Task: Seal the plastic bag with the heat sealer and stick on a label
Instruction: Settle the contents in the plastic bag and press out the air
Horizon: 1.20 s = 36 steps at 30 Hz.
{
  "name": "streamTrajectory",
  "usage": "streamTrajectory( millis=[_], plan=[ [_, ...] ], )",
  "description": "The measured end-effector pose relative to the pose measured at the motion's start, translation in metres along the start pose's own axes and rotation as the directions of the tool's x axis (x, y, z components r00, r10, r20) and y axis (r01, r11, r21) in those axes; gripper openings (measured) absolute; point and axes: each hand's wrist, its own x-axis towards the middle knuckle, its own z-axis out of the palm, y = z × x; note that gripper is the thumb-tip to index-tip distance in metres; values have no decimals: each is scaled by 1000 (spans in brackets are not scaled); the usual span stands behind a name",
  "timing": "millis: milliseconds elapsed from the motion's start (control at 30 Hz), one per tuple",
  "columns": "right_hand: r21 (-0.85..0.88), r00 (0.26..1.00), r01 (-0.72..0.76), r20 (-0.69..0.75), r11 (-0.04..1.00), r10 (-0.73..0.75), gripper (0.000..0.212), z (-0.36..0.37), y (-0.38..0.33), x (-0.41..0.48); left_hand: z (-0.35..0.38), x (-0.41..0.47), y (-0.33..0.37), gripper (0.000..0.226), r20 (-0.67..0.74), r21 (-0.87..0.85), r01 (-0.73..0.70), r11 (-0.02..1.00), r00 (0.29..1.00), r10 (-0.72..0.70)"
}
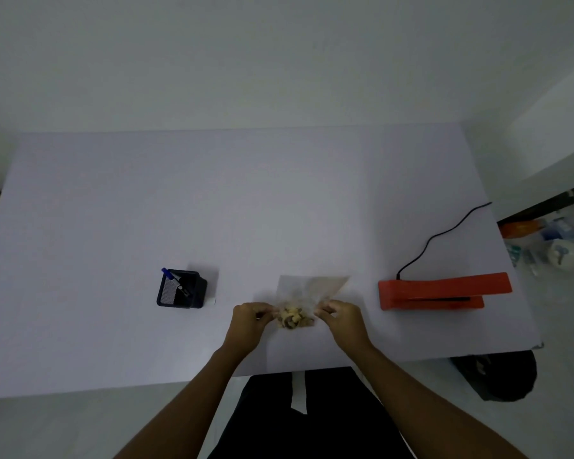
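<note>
The plastic bag (309,289) lies on the near middle of the table (212,200), between the two hands. It is thin, clear, crinkly film. Its near end bulges with a small heap of pale beige pieces (292,318), and its far end lies flat and empty as a loose rectangular flap. The left hand (251,321) pinches the bag's left side with curled fingers, and the right hand (342,318) pinches its right side the same way, both close to the lumpy contents.

The step in hand looks like readying the bag for sealing. To do it well, the pieces should be shaken down toward the closed end and the air pressed out. The empty flap should then be pulled taut and flat between both hands, so that no crease or crumb lies across the seal line. Film this limp will fold on itself unless both sides are held.

To the right, well apart from the bag, sits the heat sealer (441,289). It is a long, smooth orange block of hard plastic with a dark slot along its near side, and a thin black cord (444,233) curls away from it toward the far right edge. To the left stands a square dark mesh pen holder (179,289) with a blue-capped pen (168,273) leaning in it. A small white slip (212,301) lies just beside the holder's right side, and whether it is the label I cannot tell. The tabletop is matte, plain white.
</note>
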Motion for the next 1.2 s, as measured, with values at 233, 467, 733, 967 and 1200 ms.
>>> streamTrajectory(
  millis=[233,467,733,967,1200],
  plan=[
    [26,1000,28,12,999,-28,28,0,-11,1,-1,2,-10,6,25,21,9,1000,1000,-9],
    [64,999,-30,35,998,28,21,15,1,-5,7,-1,-6,20,72,-69,36,997,997,-31],
    [99,990,-97,112,990,86,23,21,13,-10,16,-4,-14,11,91,-101,92,991,992,-83],
    [212,990,-107,113,971,84,15,17,9,-13,16,-2,-15,7,161,-198,149,969,980,-118],
    [241,984,-138,145,961,105,6,15,11,-9,23,1,-14,14,204,-207,212,955,964,-170]
  ],
)
